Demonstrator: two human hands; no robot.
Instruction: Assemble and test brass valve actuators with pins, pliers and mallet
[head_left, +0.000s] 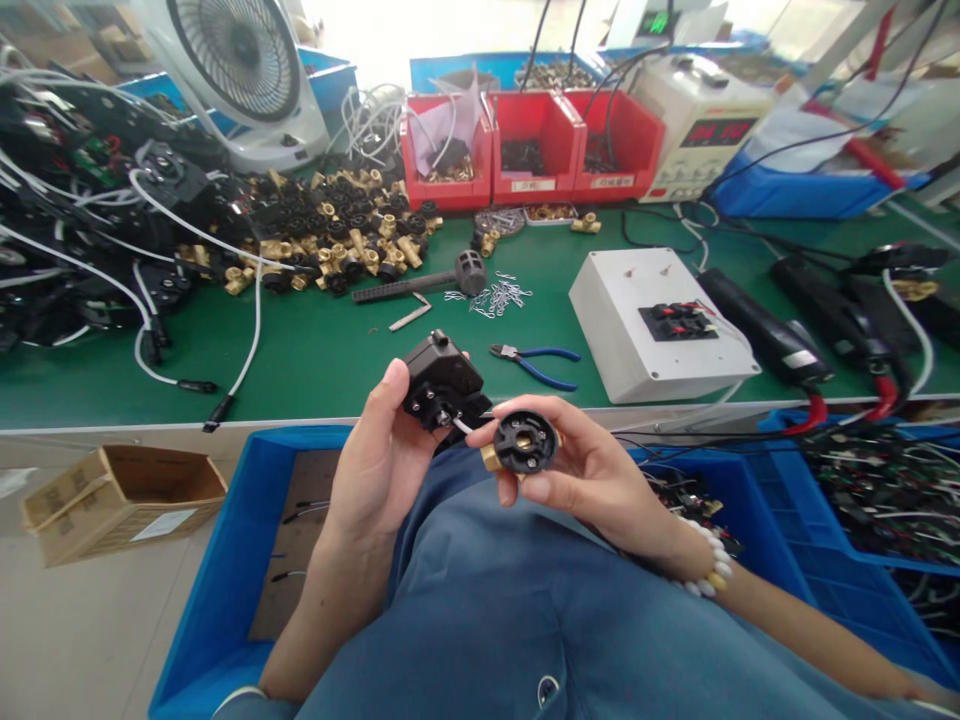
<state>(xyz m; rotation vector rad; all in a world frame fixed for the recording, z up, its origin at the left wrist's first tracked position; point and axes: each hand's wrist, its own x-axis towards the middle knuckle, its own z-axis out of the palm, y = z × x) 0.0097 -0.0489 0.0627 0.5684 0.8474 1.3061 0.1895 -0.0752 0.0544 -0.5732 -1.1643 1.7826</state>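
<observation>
My left hand (384, 450) is closed around a black plastic actuator housing (442, 375), with small metal screws and a metal shaft showing on its near face. Between the fingers and thumb of my right hand (592, 470) is a brass valve body with a round black flange (525, 442), its open face turned up towards me. The two parts are close together but apart, just in front of the table's edge. A white cable runs out by the housing and passes behind my right fingertips. Beyond them on the table lie blue-handled cutting pliers (536, 362) and a pile of small metal clips (499, 295).
A grey box with terminals (660, 325) stands at right, near black power screwdrivers (765, 325). Brass valves (352, 235) are heaped behind, below red bins (536, 150). Cabled black housings (67, 180) crowd the left. Blue crates (217, 560) and a cardboard box (124, 500) sit below table height.
</observation>
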